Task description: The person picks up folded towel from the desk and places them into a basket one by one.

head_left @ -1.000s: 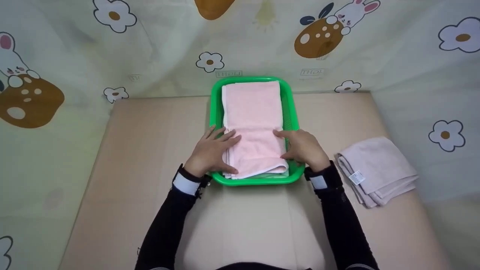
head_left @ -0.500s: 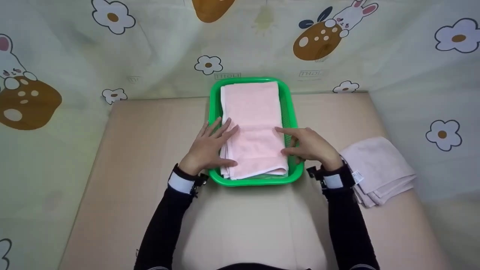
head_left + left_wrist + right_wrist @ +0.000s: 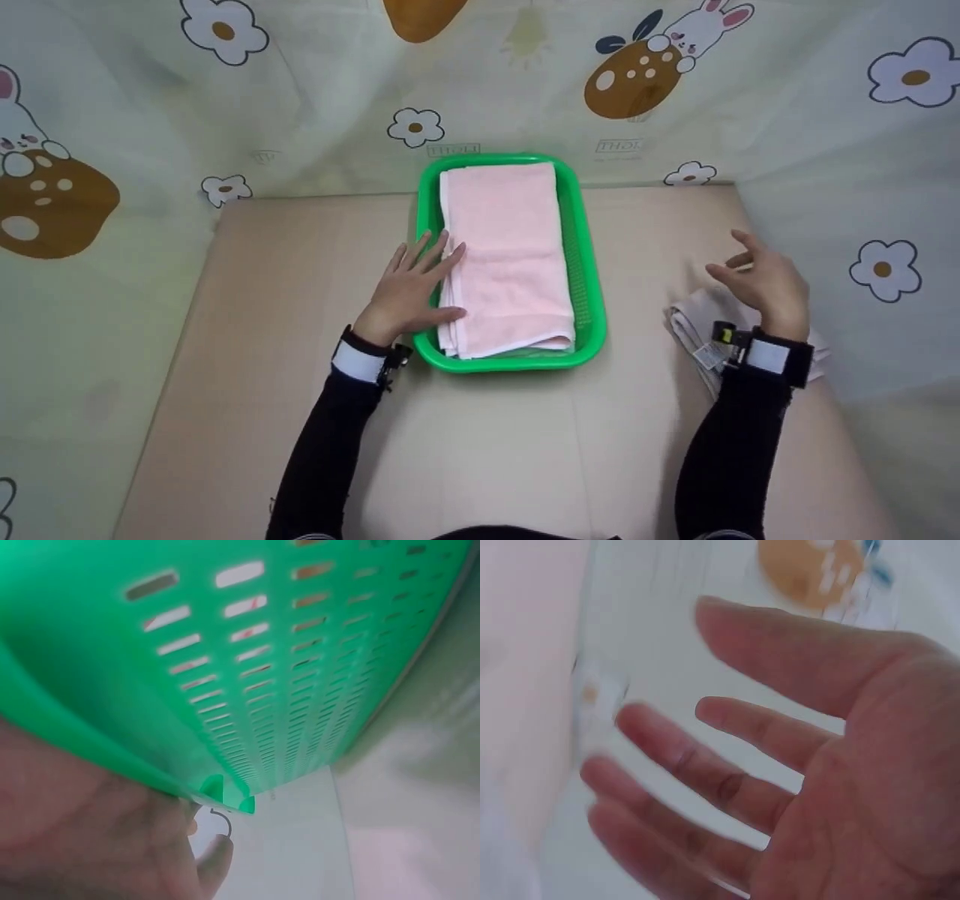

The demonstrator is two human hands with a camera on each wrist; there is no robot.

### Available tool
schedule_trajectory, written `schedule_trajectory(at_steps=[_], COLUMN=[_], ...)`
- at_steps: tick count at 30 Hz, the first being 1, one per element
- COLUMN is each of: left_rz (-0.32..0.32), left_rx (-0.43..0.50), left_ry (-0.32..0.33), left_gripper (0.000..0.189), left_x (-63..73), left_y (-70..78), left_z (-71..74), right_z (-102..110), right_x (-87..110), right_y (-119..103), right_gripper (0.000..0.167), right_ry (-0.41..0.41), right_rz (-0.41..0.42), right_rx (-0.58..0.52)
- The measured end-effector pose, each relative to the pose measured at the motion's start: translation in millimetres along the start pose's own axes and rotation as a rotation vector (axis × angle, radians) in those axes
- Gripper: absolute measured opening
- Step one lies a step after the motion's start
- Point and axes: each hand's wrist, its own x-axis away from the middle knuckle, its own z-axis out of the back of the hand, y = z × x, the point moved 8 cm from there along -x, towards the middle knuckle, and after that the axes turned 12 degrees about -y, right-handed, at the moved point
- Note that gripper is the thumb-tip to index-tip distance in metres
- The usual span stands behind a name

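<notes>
A folded pink towel (image 3: 506, 225) lies inside a green plastic basket (image 3: 592, 315), with a sliver of light green cloth showing under its near edge. My left hand (image 3: 405, 296) is spread over the basket's left rim, fingertips at the towel's left edge. The left wrist view shows the basket's slotted side (image 3: 277, 652) and part of that hand (image 3: 90, 817). Over on the right, my right hand (image 3: 772, 289) hangs above a folded greyish-pink towel (image 3: 705, 311) and partly hides it. Its fingers are loosely bent around nothing, as the right wrist view of the hand (image 3: 840, 787) shows.
The beige table (image 3: 480, 450) carries the basket near its back edge. A patterned cloth wall (image 3: 322, 112) rises behind the table and on both sides. The greyish-pink towel has a white label (image 3: 709, 355) and lies near the table's right edge.
My right hand has left the pink towel's right edge and moved right, over the greyish-pink towel. The left hand has slid slightly left, its fingers reaching less far over the pink towel.
</notes>
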Motion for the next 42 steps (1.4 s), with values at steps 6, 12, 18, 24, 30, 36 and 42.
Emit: schedule_trajectory(at_steps=[6,12,18,24,30,36,42], left_rz=[0.011,0.012,0.012,0.017,0.023,0.019,0.014], left_rx=[-0.026,-0.029,-0.033,-0.034,-0.035,-0.039,-0.032], left_ry=[0.002,-0.002,0.006,0.004,-0.004,-0.004,0.008], left_gripper=[0.095,0.098,0.099,0.098,0.097,0.098,0.097], left_x=[-0.1,-0.4,-2.0,-1.8,-1.2,-2.1,-1.1], left_y=[-0.4,0.2,0.7,0.9,0.4,-1.9,-0.8], left_z=[0.0,-1.3,-0.7,-0.8,-1.5,-4.1,-4.3], right_z=[-2,-19,-22,-26,-35,-50,-68], right_x=[5.3,-1.8,-7.0,-12.5,-28.4,-52.1,-70.8], right_y=[71,109,117,114,99,64,24], right_gripper=[0.105,0.117,0.119,0.122,0.122,0.121,0.119], right_ry=[-0.135,-0.246,-0.230,-0.222,-0.211,-0.179,-0.167], right_rz=[-0.157,-0.219,-0.231,-0.245,-0.248,-0.202,-0.146], right_rx=[-0.064,-0.144,-0.124,-0.106,-0.095,-0.038,0.017])
